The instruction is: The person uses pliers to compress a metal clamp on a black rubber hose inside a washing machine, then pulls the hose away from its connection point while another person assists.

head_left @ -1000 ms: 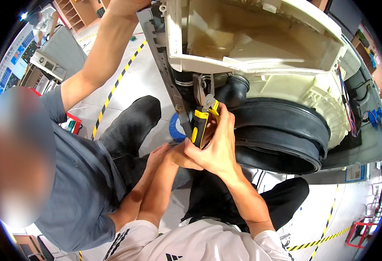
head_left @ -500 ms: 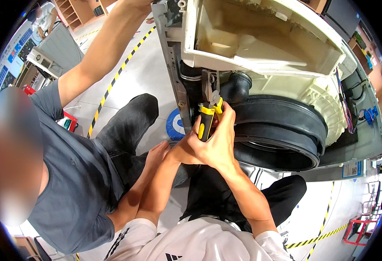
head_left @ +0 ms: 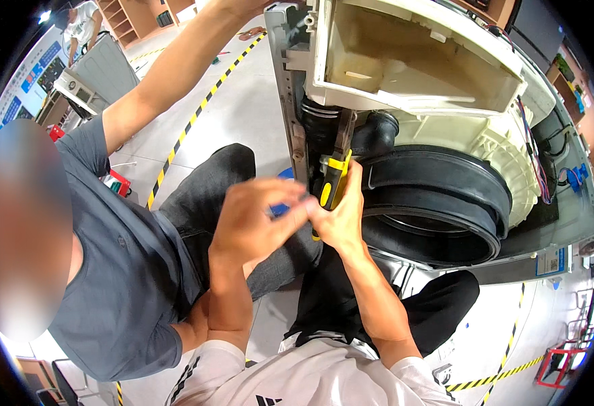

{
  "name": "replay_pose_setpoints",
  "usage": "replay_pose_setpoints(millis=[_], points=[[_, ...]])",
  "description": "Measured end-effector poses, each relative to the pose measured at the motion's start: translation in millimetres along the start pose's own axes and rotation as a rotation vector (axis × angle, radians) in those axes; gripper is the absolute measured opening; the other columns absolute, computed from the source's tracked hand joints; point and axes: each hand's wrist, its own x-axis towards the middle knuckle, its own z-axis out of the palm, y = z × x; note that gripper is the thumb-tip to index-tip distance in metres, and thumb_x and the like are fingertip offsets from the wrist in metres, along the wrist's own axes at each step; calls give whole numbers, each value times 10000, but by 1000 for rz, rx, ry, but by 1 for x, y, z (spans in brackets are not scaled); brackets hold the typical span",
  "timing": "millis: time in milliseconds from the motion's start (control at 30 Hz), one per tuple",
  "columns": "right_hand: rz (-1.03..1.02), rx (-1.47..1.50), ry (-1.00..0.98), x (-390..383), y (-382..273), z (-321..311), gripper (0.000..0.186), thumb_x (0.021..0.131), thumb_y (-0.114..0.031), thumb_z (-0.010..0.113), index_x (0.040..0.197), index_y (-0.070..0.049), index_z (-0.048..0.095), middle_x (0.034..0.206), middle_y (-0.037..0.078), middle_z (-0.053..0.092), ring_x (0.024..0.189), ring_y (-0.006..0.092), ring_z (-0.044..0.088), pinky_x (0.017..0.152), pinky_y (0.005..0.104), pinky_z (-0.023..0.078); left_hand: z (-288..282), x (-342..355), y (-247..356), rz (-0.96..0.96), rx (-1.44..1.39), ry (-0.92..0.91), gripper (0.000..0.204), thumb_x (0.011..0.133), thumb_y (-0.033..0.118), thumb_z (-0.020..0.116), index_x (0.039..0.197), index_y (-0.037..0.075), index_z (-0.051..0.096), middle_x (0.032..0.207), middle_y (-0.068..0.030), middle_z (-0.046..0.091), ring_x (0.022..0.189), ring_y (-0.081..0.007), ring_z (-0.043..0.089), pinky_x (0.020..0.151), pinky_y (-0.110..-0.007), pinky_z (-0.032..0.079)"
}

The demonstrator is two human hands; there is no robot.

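Observation:
My right hand (head_left: 339, 220) is closed round the yellow-and-black handles of a pair of pliers (head_left: 335, 183). The plier jaws point up between a ribbed black hose (head_left: 320, 122) and a black elbow hose (head_left: 380, 132), beneath a cream plastic housing (head_left: 415, 100). What the jaws touch, I cannot make out. My left hand (head_left: 253, 220) is raised beside the pliers' lower end, its fingers smeared by motion, its thumb close to my right hand. A wide black rubber door gasket (head_left: 439, 176) lies just right of the pliers, on the opened washing machine (head_left: 567, 233).
A person in a grey shirt (head_left: 124, 271) sits close on my left, one arm stretched to the machine's top left corner. Coloured wires (head_left: 532, 155) run down the machine's right side. Striped tape (head_left: 195, 115) marks the floor; another person (head_left: 83, 27) stands far left.
My left hand has come off the pliers and moved left. In my right hand, the pliers have turned more upright, with their handles closer together. The view has shifted slightly.

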Motion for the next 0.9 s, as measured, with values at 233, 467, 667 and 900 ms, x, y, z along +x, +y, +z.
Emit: replay_pose_setpoints(millis=[233,467,667,900], points=[[52,-95,-5,6,1,-5,658,674,-67,722,1255,17,426,1040,178,611,884,248,631,812,337,508,-4,52,13,15,43,284,268,884,64,695,1105,-83,659,994,-120,719,835,-102,643,730,-246,539],[56,1,-48,3,-5,-9,641,668,-36,697,1245,18,422,947,109,613,813,166,592,759,296,496,50,41,-2,-15,76,479,380,722,134,833,989,-47,633,822,-122,617,609,-208,592,534,-336,494],[96,5,-95,-1,-6,-24,635,678,-57,731,1230,4,423,948,77,588,845,138,563,771,298,489,79,45,-3,11,53,640,426,722,58,831,1044,-63,579,998,-142,617,770,-179,628,564,-269,528],[154,107,-165,-12,-12,-33,625,691,-64,734,1236,-14,431,992,48,548,890,127,534,808,276,465,92,41,1,46,-367,717,498,723,125,830,1097,-7,527,1136,-174,617,978,-304,609,757,-346,520]])
